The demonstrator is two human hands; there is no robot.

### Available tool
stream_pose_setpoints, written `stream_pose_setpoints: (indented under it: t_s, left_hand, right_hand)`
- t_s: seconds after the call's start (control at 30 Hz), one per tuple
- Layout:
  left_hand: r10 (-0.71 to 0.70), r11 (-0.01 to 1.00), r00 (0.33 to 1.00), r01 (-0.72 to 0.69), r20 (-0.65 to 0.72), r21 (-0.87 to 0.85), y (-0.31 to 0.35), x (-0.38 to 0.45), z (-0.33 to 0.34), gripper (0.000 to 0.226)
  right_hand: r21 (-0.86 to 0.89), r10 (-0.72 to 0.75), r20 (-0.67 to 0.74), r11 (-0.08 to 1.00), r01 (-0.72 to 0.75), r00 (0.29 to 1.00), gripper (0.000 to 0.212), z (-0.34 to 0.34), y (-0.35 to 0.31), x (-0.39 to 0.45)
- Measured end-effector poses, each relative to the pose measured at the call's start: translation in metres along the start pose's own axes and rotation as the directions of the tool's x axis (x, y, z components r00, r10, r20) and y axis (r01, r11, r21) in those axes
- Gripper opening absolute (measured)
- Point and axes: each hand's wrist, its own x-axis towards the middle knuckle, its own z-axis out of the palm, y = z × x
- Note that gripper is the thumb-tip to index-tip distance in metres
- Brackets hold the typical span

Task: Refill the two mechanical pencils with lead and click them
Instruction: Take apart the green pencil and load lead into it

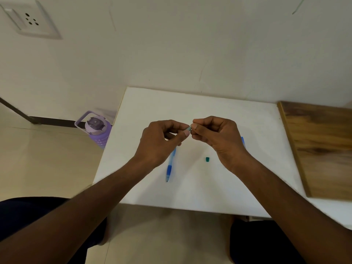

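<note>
White counter (200, 187) against wall. Left hand (162, 141) and right hand (217, 138) both pinch a small teal tube (188, 128), probably the lead case, between them. Blue pencil (170, 166) lies lengthwise under left hand; teal cap (207, 159) nearer right.

A plain room in a home or hostel: cream wall with a socket plate (30, 19), beige tiled floor (38, 164), a small white table (190, 191), a purple water bottle (98, 131) standing beside it.
</note>
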Motion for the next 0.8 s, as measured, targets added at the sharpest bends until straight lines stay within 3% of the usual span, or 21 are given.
stream_pose_setpoints:
  t_s: [0.2, 0.43, 0.53, 0.67, 0.73, 0.8]
  left_hand:
    - [0.021, 1.0, 0.999, -0.021, -0.034, -0.007, 0.001, 0.0, 0.002, 0.022]
    - [-0.028, 0.994, 0.999, 0.023, -0.047, -0.105, 0.001, -0.006, 0.008, 0.018]
    - [-0.087, 0.973, 0.994, 0.072, -0.063, -0.218, 0.002, -0.007, 0.01, 0.022]
    - [-0.088, 0.991, 0.989, 0.075, -0.115, -0.107, -0.001, -0.005, 0.011, 0.02]
    - [-0.082, 0.992, 0.994, 0.075, -0.066, -0.106, -0.001, -0.006, 0.015, 0.025]
    - [-0.056, 0.997, 0.998, 0.055, -0.02, -0.052, -0.001, -0.007, 0.018, 0.03]
  right_hand:
    - [0.022, 0.024, 0.042, 0.999, -0.025, 0.999, 0.008, -0.002, -0.003, 0.0]
    - [-0.071, -0.011, 0.036, 0.997, 0.014, 0.999, 0.002, 0.001, -0.004, -0.003]
    - [-0.079, -0.012, 0.09, 0.997, 0.019, 0.996, 0.02, 0.001, -0.009, -0.004]
    - [0.02, 0.126, 0.108, 0.991, -0.129, 0.986, 0.023, 0.0, -0.009, -0.003]
    - [0.1, 0.212, 0.092, 0.97, -0.221, 0.973, 0.019, -0.003, -0.007, -0.001]
    - [0.053, 0.237, 0.04, 0.97, -0.239, 0.971, 0.016, -0.006, -0.005, 0.002]
